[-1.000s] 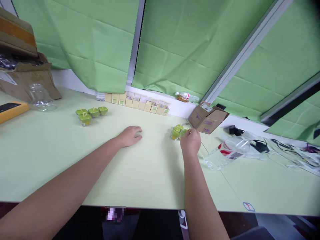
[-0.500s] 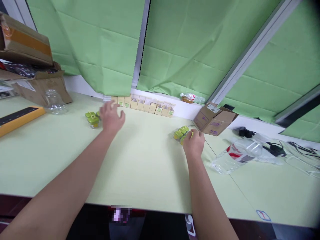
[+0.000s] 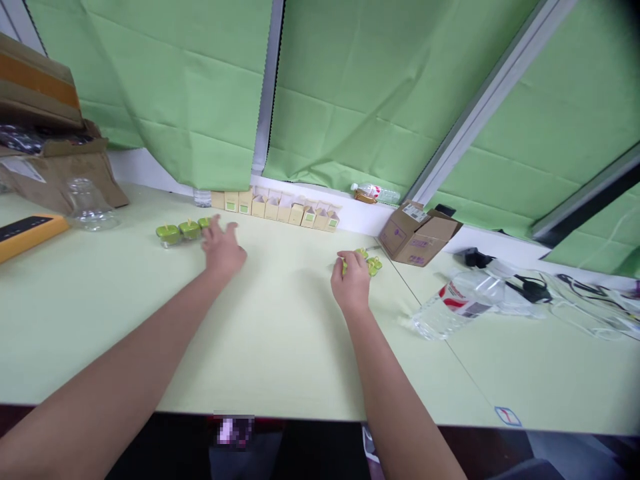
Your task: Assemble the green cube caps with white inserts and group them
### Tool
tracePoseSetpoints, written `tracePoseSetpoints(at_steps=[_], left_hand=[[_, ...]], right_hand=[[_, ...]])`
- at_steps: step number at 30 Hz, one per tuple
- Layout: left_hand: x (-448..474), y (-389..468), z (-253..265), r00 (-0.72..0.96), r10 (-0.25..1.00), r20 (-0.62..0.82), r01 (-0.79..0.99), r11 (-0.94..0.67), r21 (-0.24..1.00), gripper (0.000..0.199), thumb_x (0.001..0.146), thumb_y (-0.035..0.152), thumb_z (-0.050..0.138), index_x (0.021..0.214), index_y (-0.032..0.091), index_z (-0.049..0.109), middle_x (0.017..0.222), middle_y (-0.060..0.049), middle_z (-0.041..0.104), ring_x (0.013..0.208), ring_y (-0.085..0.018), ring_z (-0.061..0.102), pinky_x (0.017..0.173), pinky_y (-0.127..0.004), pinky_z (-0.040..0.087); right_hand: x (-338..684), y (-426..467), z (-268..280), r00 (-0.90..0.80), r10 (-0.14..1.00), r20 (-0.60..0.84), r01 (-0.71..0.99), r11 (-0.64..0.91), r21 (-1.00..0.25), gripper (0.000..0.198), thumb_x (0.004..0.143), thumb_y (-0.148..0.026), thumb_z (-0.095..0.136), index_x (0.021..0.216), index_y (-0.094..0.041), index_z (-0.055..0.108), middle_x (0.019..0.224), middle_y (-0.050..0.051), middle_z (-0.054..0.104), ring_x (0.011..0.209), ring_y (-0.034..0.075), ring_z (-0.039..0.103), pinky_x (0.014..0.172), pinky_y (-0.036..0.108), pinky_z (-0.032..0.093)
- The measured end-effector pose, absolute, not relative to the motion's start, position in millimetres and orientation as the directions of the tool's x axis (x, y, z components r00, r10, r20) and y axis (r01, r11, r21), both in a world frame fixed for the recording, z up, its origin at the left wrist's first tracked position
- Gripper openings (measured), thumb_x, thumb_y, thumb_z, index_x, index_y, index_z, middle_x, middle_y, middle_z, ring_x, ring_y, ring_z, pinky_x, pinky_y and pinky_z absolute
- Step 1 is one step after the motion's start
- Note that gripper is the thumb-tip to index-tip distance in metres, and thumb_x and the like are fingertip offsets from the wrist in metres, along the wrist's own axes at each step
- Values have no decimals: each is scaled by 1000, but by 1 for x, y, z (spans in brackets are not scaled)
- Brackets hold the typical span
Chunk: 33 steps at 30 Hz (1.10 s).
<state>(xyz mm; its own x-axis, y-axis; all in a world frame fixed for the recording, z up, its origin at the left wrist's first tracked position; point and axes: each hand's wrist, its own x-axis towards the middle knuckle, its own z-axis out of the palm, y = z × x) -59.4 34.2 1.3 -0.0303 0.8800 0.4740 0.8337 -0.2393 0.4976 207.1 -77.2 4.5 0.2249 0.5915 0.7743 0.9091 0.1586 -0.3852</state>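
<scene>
My left hand point(image 3: 224, 252) is over the table with its fingers spread, holding nothing. Its fingertips are beside the right end of a row of three small clear cups with green lids point(image 3: 190, 229). The lids carry small yellowish tabs. On the other side, my right hand point(image 3: 351, 283) curls thumb and fingers around a green-lidded cup point(image 3: 345, 267), mostly hidden by the hand. More green-lidded cups point(image 3: 374, 266) sit just right of its fingers, partly covered.
Small cardboard boxes point(image 3: 271, 208) line the wall, several with open tops. A brown carton point(image 3: 417, 237) and a large clear bottle point(image 3: 455, 303) stand right. Left are a clear jar point(image 3: 90, 208), a yellow-black device point(image 3: 30, 237) and stacked cartons point(image 3: 65, 170). Cables point(image 3: 530, 289) lie far right.
The left cups went from a cluster to a row, and my left hand drew back slightly. My right hand shifted from the right side of its cups to the left side. The view turned slightly right.
</scene>
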Motion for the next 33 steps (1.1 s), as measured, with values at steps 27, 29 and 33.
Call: tracePoseSetpoints(at_steps=[27, 29, 33], left_hand=[[0, -12, -9, 692, 694, 197, 332, -549, 767, 105, 75, 36, 69, 158, 26, 5, 131, -12, 62, 108, -26, 66, 88, -37, 52], [-2, -7, -14, 692, 688, 217, 309, -554, 773, 98, 77, 36, 67, 157, 27, 12, 138, -12, 58, 116, -26, 62, 91, -36, 52], [-11, 16, -25, 575, 762, 297, 452, -599, 661, 61, 81, 32, 59, 140, 22, 47, 136, -11, 57, 121, -26, 57, 103, -39, 47]], right_hand=[[164, -64, -8, 289, 888, 358, 165, 322, -932, 23, 86, -44, 61, 90, -22, 66, 104, 5, 71, 94, 20, 66, 80, 35, 57], [171, -62, -5, 432, 870, 239, -44, 285, -957, 22, 85, -45, 61, 88, -23, 57, 106, 3, 70, 89, 20, 68, 72, 36, 60], [186, -60, -5, 508, 860, -55, -332, 137, -933, 21, 83, -40, 64, 85, -24, 50, 94, 3, 69, 80, 20, 70, 60, 34, 61]])
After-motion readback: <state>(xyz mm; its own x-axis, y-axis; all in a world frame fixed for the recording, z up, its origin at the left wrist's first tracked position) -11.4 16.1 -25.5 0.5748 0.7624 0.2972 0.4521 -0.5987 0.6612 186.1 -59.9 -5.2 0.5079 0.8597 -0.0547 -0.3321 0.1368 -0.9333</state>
